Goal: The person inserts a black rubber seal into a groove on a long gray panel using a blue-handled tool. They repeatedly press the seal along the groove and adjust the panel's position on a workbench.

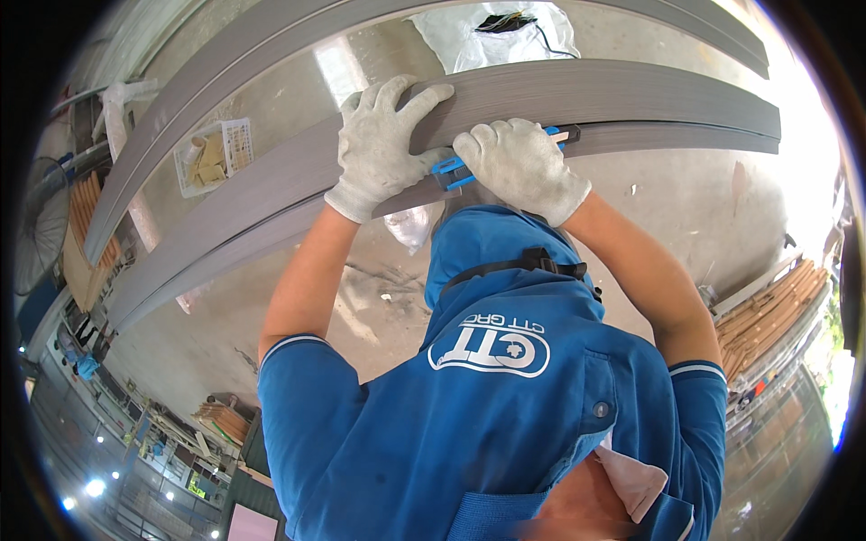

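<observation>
My left hand (379, 144), in a pale work glove, lies spread on a long grey-brown grooved plank (631, 90). Its thumb points toward the blue end of a hand tool. My right hand (519, 167), gloved too, is closed around that blue-and-black hand tool (448, 173) at the plank's near edge. The tool's dark tapered end sticks out past my right fingers on the far side. Most of its middle is hidden under the glove, so its exact kind cannot be told.
A second similar plank (207, 90) runs beyond the first. Between them a white plastic basket (238, 144) holds brown pieces. Clear plastic wrapping (442, 41) with a dark opening lies at the far side. Stacked brown boards (776, 320) stand at right; cluttered shelving (171, 433) at lower left.
</observation>
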Action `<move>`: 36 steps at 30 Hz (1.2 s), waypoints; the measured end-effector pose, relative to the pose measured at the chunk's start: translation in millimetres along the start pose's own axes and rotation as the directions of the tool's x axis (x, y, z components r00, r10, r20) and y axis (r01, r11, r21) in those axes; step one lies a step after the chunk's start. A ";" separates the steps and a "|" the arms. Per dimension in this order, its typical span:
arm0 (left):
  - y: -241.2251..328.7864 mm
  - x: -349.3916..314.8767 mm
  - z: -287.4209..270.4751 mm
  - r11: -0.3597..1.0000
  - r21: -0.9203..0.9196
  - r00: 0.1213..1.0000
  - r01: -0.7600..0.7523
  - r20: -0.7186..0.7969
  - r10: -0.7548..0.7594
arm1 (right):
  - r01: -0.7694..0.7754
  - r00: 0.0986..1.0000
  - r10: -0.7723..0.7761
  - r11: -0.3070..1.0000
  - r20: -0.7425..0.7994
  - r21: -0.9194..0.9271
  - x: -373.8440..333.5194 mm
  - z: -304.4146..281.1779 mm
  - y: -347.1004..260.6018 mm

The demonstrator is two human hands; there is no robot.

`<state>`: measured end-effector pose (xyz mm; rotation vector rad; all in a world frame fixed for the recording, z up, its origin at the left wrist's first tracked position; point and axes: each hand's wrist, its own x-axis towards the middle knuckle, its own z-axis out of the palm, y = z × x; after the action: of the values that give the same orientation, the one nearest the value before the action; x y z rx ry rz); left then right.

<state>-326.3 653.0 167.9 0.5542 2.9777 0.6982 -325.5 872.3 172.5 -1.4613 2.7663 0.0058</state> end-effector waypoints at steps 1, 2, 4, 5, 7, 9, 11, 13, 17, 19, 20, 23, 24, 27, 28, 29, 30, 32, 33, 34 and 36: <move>0.4 -0.5 0.2 1.000 0.002 1.000 -0.002 0.001 0.002 | 0.005 1.000 -0.004 1.000 -0.014 0.018 0.1 0.8 1.0; 0.8 -0.7 0.4 1.000 0.005 1.000 -0.003 0.001 0.003 | 0.021 0.998 -0.019 0.999 -0.064 0.042 0.5 2.3 2.7; 1.2 -0.9 0.6 1.000 0.016 1.000 -0.015 -0.009 0.015 | 0.034 0.990 -0.022 0.996 -0.143 0.086 1.4 6.2 4.6; 1.4 -0.7 0.9 0.999 0.023 0.999 -0.027 -0.017 0.028 | 0.028 0.985 -0.010 0.994 -0.170 0.107 1.8 8.1 4.7; 1.4 -0.2 1.7 0.999 0.024 0.999 -0.042 -0.024 0.043 | -0.011 0.985 0.035 0.990 -0.172 0.140 2.3 10.3 3.8; 0.9 0.1 2.8 0.999 0.013 0.999 -0.049 -0.020 0.049 | -0.073 0.995 0.084 0.984 -0.061 0.162 2.4 9.2 4.0; 0.4 0.1 4.2 0.999 0.016 0.999 -0.034 -0.013 0.034 | -0.170 0.977 0.201 0.933 -0.069 0.318 0.2 3.4 8.1; 0.7 -1.0 5.3 0.999 0.009 0.999 -0.031 -0.022 0.031 | -0.270 0.951 0.310 0.847 -0.014 0.458 -4.4 -5.6 14.6; 1.3 -1.9 6.8 0.994 0.065 0.992 -0.088 -0.081 0.093 | -0.520 0.835 0.520 0.640 0.179 0.565 -30.0 -25.5 27.1; 1.4 -2.3 6.7 0.986 0.115 0.988 -0.122 -0.079 0.131 | -0.551 0.796 0.576 0.562 0.185 0.617 -43.1 -28.6 28.1; 1.1 -2.3 6.4 0.982 0.130 0.987 -0.135 -0.069 0.144 | -0.544 0.796 0.571 0.526 0.203 0.654 -48.2 -28.4 28.7; -1.4 -2.7 4.1 0.983 0.119 0.990 -0.140 0.005 0.140 | -0.597 0.747 0.544 0.297 0.382 0.746 -61.4 -26.4 26.7; -3.6 -1.9 2.9 0.985 0.109 0.991 -0.136 0.034 0.133 | -0.655 0.691 0.510 0.143 0.512 0.742 -64.8 -26.4 25.2; -15.7 5.8 -1.5 0.991 0.018 0.991 -0.135 -0.003 0.135 | -0.595 0.765 0.514 0.334 0.388 0.731 -68.7 -27.0 16.4; -20.9 10.1 -3.1 0.992 -0.063 0.994 -0.107 0.010 0.108 | -0.568 0.803 0.497 0.474 0.328 0.673 -68.2 -27.4 12.7; -26.2 14.9 -5.0 0.987 -0.144 0.996 -0.077 0.026 0.081 | -0.517 0.838 0.477 0.536 0.265 0.668 -68.0 -29.0 11.6; -30.1 19.5 -6.3 0.977 -0.213 0.997 -0.012 0.075 0.029 | -0.509 0.850 0.449 0.573 0.273 0.642 -66.9 -30.3 9.8; -32.8 26.5 -8.1 0.988 -0.150 0.986 0.034 0.169 -0.008 | -0.484 0.873 0.403 0.651 0.274 0.585 -62.9 -31.8 5.6; -33.9 31.1 -9.4 0.989 -0.118 0.966 0.086 0.253 -0.054 | -0.467 0.884 0.384 0.691 0.266 0.552 -60.2 -31.5 3.2; -33.3 34.4 -10.4 0.987 -0.101 0.944 0.124 0.318 -0.086 | -0.427 0.904 0.367 0.734 0.220 0.528 -58.2 -31.6 0.4; -31.4 37.3 -13.7 0.969 -0.154 0.902 0.193 0.418 -0.113 | -0.433 0.900 0.370 0.703 0.229 0.565 -57.7 -32.2 -8.2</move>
<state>-373.2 634.0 168.3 0.3873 2.5010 0.7403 -286.6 915.0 205.5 -0.6594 2.5663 -0.7143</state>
